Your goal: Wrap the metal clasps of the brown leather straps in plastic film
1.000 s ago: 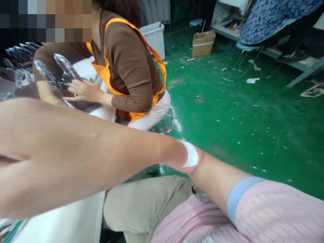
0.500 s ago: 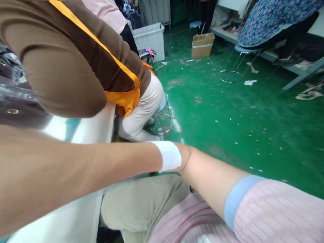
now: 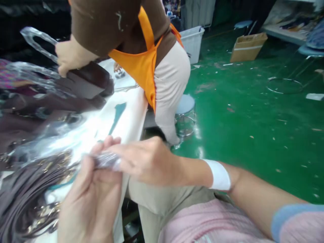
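My left hand (image 3: 89, 202) is palm up over the table, its thumb and fingers closed around a small plastic-wrapped bundle (image 3: 107, 159), dark and blurred. From the right, my right hand (image 3: 146, 160) grips the other end of that bundle; a white patch (image 3: 217, 174) covers part of that forearm. Just left of my left hand lies a heap of brown straps (image 3: 30, 192) with gold-coloured clasps. Clear plastic wrapping (image 3: 58, 138) is spread behind the straps, blurred.
A co-worker in an orange apron (image 3: 139, 65) stands at the white table (image 3: 131, 108), a hand on a brown bag (image 3: 86, 81) with plastic-wrapped handles. A teal strip (image 3: 117, 114) lies on the table. Behind are a stool (image 3: 186, 104), a white bin (image 3: 193, 42) and a cardboard box (image 3: 249, 47).
My view has swung left. Both hands have come into view, together on the plastic-wrapped bundle; before, my right arm reached left out of frame. The co-worker's arm now shows at the bag.
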`<state>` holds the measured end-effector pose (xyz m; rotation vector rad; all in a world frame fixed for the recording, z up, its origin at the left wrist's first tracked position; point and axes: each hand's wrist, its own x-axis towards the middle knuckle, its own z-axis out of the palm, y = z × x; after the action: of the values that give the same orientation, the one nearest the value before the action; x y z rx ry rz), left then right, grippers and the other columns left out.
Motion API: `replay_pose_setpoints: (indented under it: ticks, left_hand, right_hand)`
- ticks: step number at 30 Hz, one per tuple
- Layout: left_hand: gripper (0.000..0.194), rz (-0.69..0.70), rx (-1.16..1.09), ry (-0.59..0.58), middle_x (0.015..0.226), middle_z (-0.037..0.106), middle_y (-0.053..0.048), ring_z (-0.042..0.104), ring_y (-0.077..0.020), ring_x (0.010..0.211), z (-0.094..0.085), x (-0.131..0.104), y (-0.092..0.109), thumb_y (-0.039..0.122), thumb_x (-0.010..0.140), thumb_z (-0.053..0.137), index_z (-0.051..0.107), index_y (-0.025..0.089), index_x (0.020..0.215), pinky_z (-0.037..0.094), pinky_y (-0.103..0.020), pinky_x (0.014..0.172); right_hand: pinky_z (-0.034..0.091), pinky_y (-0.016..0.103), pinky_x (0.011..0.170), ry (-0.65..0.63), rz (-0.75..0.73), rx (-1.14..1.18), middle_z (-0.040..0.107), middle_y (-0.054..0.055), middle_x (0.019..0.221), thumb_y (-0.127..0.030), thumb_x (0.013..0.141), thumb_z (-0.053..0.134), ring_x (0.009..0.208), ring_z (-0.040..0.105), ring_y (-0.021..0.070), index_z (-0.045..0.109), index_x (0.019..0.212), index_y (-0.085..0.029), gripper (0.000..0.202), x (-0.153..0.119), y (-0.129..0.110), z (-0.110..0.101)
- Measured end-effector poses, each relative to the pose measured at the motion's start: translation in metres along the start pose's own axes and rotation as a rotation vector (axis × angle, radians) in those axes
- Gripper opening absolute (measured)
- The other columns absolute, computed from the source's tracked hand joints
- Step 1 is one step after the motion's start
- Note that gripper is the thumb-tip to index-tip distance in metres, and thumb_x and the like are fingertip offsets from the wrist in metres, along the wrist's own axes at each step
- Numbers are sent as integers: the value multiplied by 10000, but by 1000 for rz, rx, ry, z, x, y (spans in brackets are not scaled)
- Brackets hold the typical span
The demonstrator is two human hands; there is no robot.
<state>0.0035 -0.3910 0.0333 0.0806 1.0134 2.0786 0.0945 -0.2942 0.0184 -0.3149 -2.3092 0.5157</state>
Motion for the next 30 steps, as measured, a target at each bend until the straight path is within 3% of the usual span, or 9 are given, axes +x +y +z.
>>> replay_pose_setpoints:
  ticks: [4,8,10,13,15,18,20,25,30]
  left_hand:
    - [277,57,24,5,1066,727,-98,640,-224,1111,-11,14,-25,266,963,478,701,130,873,504,-366,1001]
    - [213,-38,59,33,714,672,-26,674,-158,753,-39,15,-37,343,866,652,649,134,823,573,-325,801]
    - [212,-72,108,-27,597,545,41,547,-88,554,-49,7,-36,353,869,649,615,144,863,533,-233,610]
    - [222,-199,174,-199,595,503,45,451,-75,492,-54,-10,-36,369,912,577,584,147,910,446,-205,493]
    - [257,-274,186,-318,610,538,25,462,-85,480,-57,-21,-39,406,906,572,571,149,911,444,-220,483]
    - [358,-319,185,-492,571,565,13,455,-83,422,-74,-32,-45,510,852,613,561,159,902,394,-208,447]
    - [426,-332,243,-552,547,555,16,411,-57,406,-95,-35,-47,562,818,637,579,151,913,308,-178,433]
    - [472,-233,305,-451,505,471,45,324,-38,411,-129,-39,-54,599,807,633,599,135,890,220,-192,444]
    - [442,-190,322,-381,477,459,44,338,-53,386,-115,-41,-57,582,855,568,545,152,754,233,-204,424]
  right_hand:
    - [518,225,623,106,-8,16,706,33,739,-110,903,450,643,651,126,669,957,-133,227,-43,13,13]
    - [473,224,507,-133,-127,212,654,-2,629,-56,818,480,511,586,115,672,921,-150,237,-78,9,5]
    - [520,212,581,-145,-120,305,692,20,743,-31,810,476,628,643,117,673,955,-158,276,-76,9,-6]
    - [564,251,817,-107,-94,245,645,113,1205,-11,845,447,1031,653,159,619,1200,-167,424,-53,13,-12]
    - [552,283,899,-255,-167,243,536,139,1367,-38,884,435,1166,594,181,522,1345,-186,492,-37,16,-3]
    - [559,252,867,-449,-280,424,651,131,1179,-109,942,449,1040,652,159,511,1344,-165,411,-27,24,17]
    - [565,229,830,-399,-280,455,698,105,1045,-121,961,439,953,678,145,568,1273,-164,341,-30,33,29]
    - [583,248,862,-244,-180,206,698,87,1090,-60,938,391,994,685,161,628,1214,-211,394,-47,40,36]
    - [544,246,958,-375,-304,278,610,141,1270,-73,935,407,1169,608,172,511,1354,-164,442,-66,3,34]
